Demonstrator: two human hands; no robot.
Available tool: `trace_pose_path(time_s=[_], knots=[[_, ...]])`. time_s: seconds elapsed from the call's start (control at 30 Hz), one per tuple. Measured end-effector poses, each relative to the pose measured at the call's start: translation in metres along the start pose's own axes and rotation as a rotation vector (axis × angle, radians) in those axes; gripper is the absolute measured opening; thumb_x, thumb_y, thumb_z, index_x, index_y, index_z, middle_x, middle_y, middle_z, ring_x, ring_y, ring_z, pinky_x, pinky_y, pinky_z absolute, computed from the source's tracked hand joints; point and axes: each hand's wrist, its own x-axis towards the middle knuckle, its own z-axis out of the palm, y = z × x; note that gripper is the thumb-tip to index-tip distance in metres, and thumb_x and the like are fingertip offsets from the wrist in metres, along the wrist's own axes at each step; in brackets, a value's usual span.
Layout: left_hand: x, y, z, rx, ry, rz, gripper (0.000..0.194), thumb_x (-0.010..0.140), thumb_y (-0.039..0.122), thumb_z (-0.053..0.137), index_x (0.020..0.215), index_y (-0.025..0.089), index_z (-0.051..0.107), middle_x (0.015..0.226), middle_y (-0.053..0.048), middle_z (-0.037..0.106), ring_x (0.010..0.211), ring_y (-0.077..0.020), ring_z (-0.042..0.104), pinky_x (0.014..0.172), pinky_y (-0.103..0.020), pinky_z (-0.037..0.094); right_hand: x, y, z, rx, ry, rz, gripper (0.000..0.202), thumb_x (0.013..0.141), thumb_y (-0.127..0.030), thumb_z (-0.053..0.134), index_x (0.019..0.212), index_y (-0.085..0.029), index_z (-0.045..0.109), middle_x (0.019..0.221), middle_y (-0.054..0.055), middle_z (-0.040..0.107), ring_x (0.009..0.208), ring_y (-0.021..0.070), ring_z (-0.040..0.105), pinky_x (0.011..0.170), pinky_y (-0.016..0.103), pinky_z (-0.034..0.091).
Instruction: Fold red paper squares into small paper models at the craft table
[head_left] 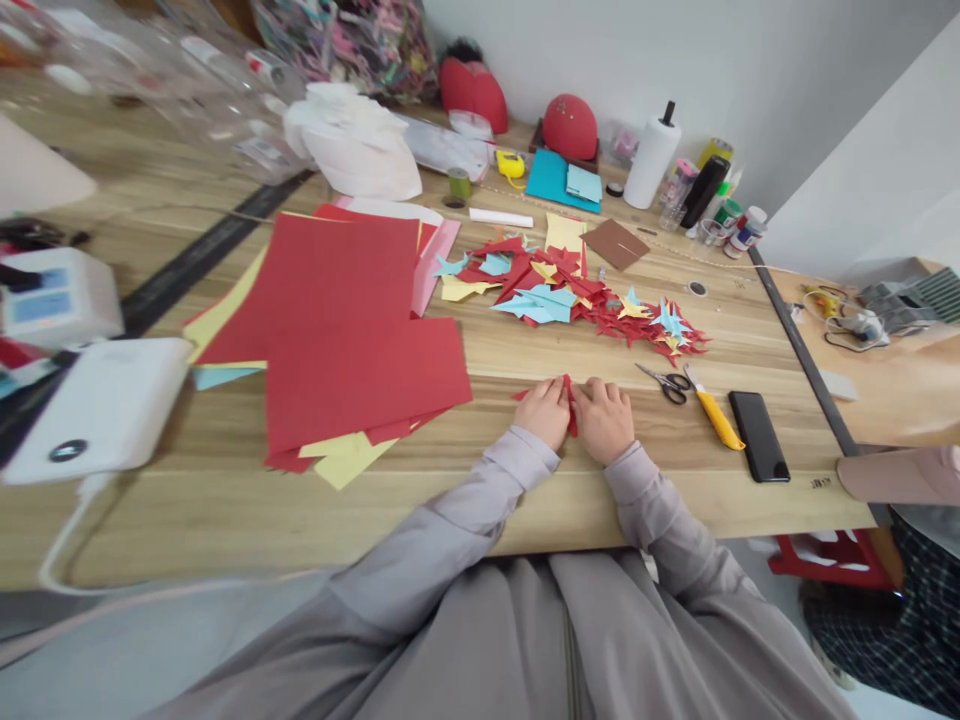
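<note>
Close to the table's front edge, my left hand point(546, 412) and my right hand point(604, 418) meet over a small piece of folded red paper point(568, 384). Fingers of both hands are closed on it, and most of the paper is hidden beneath them. A pointed red tip sticks out past the left hand. Beyond my hands lies a long heap of folded paper pieces point(541, 303) in red, yellow and light blue. To my left, large red paper sheets point(360, 385) are stacked over yellow and blue ones.
Right of my hands are scissors point(666, 382), a yellow-handled cutter point(718, 418) and a black phone point(759, 436). A white power bank point(112, 405) with a cable is at the left. Bottles and a white roll point(652, 160) stand along the wall. A pink tumbler point(900, 474) sits at the right edge.
</note>
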Motion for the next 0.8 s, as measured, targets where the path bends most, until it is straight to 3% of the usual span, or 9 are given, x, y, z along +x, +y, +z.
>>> trace_pose_path(time_s=[0.2, 0.57, 0.8], knots=[[0.0, 0.0, 0.0, 0.009, 0.015, 0.008, 0.039, 0.09, 0.013, 0.038, 0.122, 0.002, 0.057, 0.128, -0.02, 0.057, 0.119, -0.0257, 0.051, 0.099, -0.037, 0.042, 0.012, 0.001, -0.001, 0.008, 0.0, 0.008, 0.04, 0.095, -0.039, 0.033, 0.131, -0.031, 0.048, 0.127, 0.01, 0.049, 0.106, 0.0259, 0.043, 0.082, 0.038, 0.034], [-0.001, -0.003, 0.004, -0.04, 0.028, 0.022, 0.04, 0.088, 0.015, 0.04, 0.122, 0.002, 0.057, 0.129, -0.021, 0.056, 0.121, -0.0265, 0.05, 0.103, -0.039, 0.041, -0.019, 0.002, 0.007, -0.015, 0.013, 0.017, 0.042, 0.095, -0.038, 0.033, 0.134, -0.031, 0.045, 0.135, 0.009, 0.046, 0.107, 0.0258, 0.043, 0.082, 0.037, 0.036], [0.0, -0.001, 0.001, -0.053, 0.009, 0.007, 0.037, 0.088, 0.012, 0.041, 0.117, 0.0, 0.06, 0.128, -0.022, 0.056, 0.121, -0.0256, 0.05, 0.105, -0.037, 0.038, 0.012, -0.002, 0.001, -0.012, 0.003, -0.003, 0.041, 0.096, -0.038, 0.031, 0.133, -0.03, 0.048, 0.13, 0.011, 0.049, 0.107, 0.026, 0.044, 0.083, 0.038, 0.035]])
